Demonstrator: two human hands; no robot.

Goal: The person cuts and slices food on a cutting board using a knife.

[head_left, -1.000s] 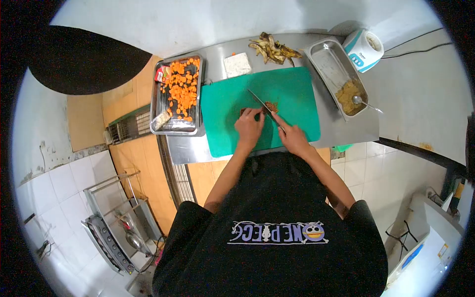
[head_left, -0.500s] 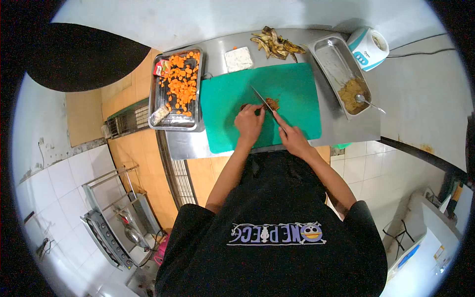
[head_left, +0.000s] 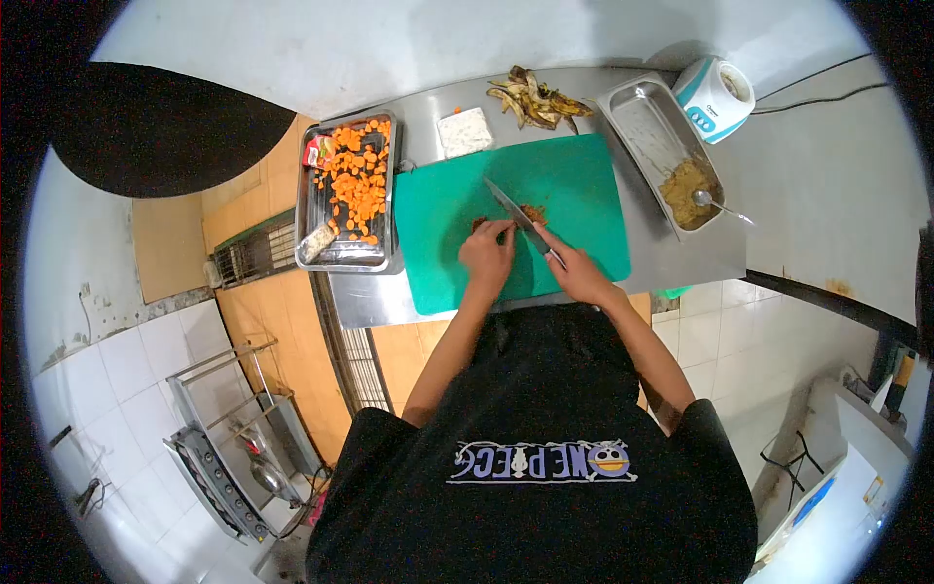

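On the green cutting board (head_left: 438,263), my right hand (head_left: 582,276) is closed round the handle of a knife (head_left: 510,206), whose blade points up and to the left. Finely chopped brown food (head_left: 534,213) lies just right of the blade. My left hand (head_left: 487,255) is beside the blade on its left, fingers bent and pressed on a dark brown piece of food (head_left: 478,223), mostly hidden under them.
Left of the board is a metal tray (head_left: 391,195) with orange carrot pieces and packets. Behind it are a white block (head_left: 465,132) and brown peels (head_left: 535,100). To the right stand a metal pan (head_left: 637,136) with mash and a spoon (head_left: 720,206), and a white-blue appliance (head_left: 713,100).
The camera view has shifted slightly. The knife blade has turned a little and now shows more of its flat side. Both hands keep nearly the same place and their hold.
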